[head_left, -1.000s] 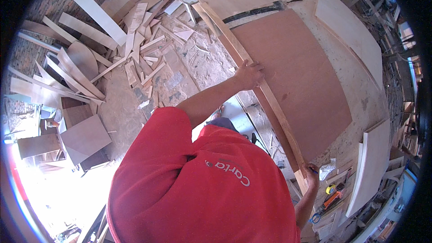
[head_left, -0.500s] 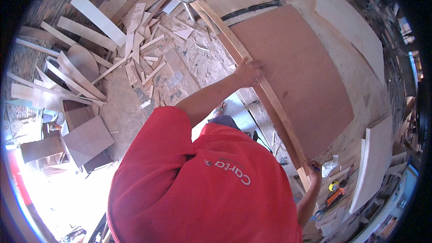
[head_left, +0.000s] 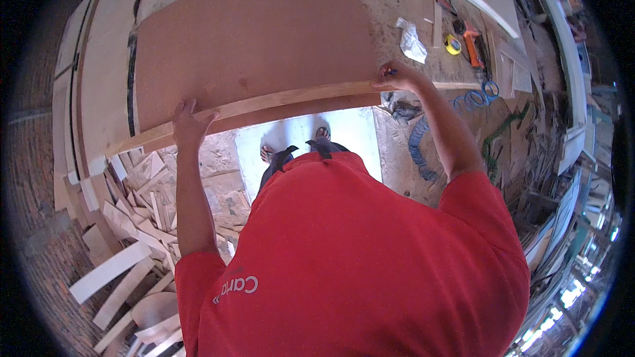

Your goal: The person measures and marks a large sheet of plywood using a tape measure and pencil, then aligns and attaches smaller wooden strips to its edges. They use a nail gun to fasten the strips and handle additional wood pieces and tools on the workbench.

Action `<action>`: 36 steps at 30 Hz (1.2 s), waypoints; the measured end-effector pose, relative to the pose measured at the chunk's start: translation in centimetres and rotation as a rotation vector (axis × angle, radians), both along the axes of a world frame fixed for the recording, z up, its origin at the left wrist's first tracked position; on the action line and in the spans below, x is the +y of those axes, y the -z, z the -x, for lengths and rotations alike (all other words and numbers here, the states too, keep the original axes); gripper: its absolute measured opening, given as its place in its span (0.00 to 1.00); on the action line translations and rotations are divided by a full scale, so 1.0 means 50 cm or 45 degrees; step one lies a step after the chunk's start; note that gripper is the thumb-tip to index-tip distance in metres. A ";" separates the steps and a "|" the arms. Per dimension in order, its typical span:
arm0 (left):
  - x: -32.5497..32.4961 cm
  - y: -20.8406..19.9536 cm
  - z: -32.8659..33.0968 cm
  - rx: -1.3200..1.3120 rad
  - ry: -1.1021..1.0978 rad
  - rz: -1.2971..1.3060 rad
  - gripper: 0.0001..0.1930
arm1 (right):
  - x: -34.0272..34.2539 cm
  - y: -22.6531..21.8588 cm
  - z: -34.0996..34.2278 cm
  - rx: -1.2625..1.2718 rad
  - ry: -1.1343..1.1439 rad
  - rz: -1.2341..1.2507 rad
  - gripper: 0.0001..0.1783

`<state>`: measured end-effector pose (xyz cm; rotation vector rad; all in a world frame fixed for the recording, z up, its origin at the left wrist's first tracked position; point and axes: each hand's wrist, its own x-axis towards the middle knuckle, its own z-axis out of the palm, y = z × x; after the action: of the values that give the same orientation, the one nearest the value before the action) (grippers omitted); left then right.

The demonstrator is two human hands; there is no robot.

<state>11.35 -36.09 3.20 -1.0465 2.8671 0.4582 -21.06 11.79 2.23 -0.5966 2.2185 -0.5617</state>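
A long pale wooden strip (head_left: 291, 97) lies along the near edge of a reddish-brown board (head_left: 254, 33). The board sticks out a little beneath the strip on my side. My left hand (head_left: 190, 124) grips the strip left of its middle, fingers over the top and thumb apart along it. Near the board's right corner, my right hand (head_left: 401, 78) is closed around a small, thin, blue-tipped thing that looks like a pen (head_left: 391, 71). That hand also rests against the strip; its lower fingers are partly hidden.
On the worktable at the right lie a crumpled white wrapper (head_left: 411, 41), a yellow tape measure (head_left: 452, 44) and an orange-and-black power tool (head_left: 471, 43). A blue coiled hose (head_left: 486, 94) hangs by the edge. Wood offcuts (head_left: 142, 218) heap on the floor at left.
My view has swung round, so the strip now runs nearly crosswise. My left hand sits farther along the strip toward its left end; my right hand stays at the board's right corner.
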 end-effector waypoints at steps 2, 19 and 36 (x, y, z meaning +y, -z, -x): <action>-0.015 -0.007 0.005 0.020 0.077 0.058 0.46 | -0.002 -0.015 -0.005 0.006 -0.092 0.152 0.21; -0.098 0.069 0.032 -0.004 0.278 0.070 0.54 | 0.019 0.032 -0.001 0.682 -0.397 0.094 0.23; -0.067 0.058 0.123 -0.487 0.309 -0.153 0.64 | -0.577 -0.001 -0.595 0.048 -0.399 0.848 0.08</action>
<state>5.22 -39.42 0.30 -0.6687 2.5437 0.3616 8.67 -17.07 2.29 -1.2725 1.8887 -1.1321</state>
